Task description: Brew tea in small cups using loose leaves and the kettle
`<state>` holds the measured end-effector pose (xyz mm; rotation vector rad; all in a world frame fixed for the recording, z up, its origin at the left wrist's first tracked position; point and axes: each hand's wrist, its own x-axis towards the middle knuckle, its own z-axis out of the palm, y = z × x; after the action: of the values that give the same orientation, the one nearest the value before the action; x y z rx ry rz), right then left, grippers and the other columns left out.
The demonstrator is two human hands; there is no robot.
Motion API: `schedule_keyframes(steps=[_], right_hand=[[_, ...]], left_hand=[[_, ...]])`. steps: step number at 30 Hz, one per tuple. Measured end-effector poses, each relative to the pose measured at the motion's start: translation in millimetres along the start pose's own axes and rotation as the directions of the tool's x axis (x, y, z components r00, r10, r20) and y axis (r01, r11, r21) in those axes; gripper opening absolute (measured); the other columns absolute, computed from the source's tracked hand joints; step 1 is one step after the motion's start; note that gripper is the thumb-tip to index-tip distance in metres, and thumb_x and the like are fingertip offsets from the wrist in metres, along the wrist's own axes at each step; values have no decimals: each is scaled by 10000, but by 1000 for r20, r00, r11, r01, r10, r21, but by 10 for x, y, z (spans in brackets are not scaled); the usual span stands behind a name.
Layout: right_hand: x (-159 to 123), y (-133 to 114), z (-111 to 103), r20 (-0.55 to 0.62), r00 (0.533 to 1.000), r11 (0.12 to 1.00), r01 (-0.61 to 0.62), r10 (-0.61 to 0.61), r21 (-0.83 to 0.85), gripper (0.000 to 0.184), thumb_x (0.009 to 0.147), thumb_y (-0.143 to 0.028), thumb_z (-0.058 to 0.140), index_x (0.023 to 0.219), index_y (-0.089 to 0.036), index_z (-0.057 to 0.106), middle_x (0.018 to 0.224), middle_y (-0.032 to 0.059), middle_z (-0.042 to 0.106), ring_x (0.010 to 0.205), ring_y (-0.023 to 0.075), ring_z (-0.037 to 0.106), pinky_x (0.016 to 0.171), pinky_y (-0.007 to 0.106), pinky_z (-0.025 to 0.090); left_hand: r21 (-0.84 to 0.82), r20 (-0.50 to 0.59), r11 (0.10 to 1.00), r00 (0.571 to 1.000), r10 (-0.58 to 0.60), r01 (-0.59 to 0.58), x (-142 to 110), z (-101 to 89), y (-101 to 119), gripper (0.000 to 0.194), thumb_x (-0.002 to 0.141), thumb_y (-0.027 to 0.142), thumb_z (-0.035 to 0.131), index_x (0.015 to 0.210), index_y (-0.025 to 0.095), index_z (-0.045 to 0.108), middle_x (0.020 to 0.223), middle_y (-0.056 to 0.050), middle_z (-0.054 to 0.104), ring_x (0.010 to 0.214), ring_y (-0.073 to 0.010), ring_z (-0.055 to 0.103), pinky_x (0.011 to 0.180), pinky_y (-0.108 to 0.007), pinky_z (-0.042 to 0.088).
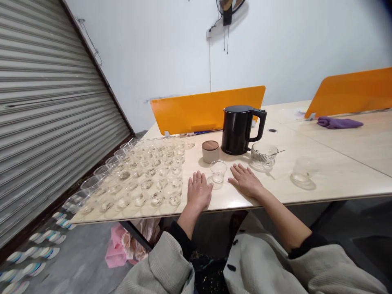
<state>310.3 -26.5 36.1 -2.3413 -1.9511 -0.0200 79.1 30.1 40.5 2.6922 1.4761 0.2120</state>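
My left hand (199, 190) lies flat on the table near its front edge, holding nothing. Palm down too, my right hand (246, 179) rests with its fingers stretched out. Between the two stands a clear plastic cup (218, 173), touched by neither hand as far as I can see. Just behind the cup is a small pale canister (210, 154) with a wooden lid. A black electric kettle (237, 130) stands behind my right hand, its handle to the right. Beside it, a ribbed glass cup (263, 154) on a glass saucer has a thin spoon in it.
Rows of clear cups (150, 183) with dark bits inside fill the table's left side. Another clear cup (301, 174) stands at the right. Orange dividers (205, 111) line the back, and a purple cloth (339, 122) lies far right. Paired slippers (33, 253) sit on the floor.
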Motion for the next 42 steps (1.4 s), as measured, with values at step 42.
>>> schedule_keyframes(steps=[42], right_hand=[[1,-12,-28,11,1000,1000,-5,5,-7,762,1022,-572,278,1624,-111,354,1719,136,250,1603,307,176,1284,540,161]], left_hand=[[-27,-21,1000,1000,1,-1,27,52,-26,680,1064,486,272,1602,76,336,1715,-184,236,1608,-319,185,1301,-504,180]])
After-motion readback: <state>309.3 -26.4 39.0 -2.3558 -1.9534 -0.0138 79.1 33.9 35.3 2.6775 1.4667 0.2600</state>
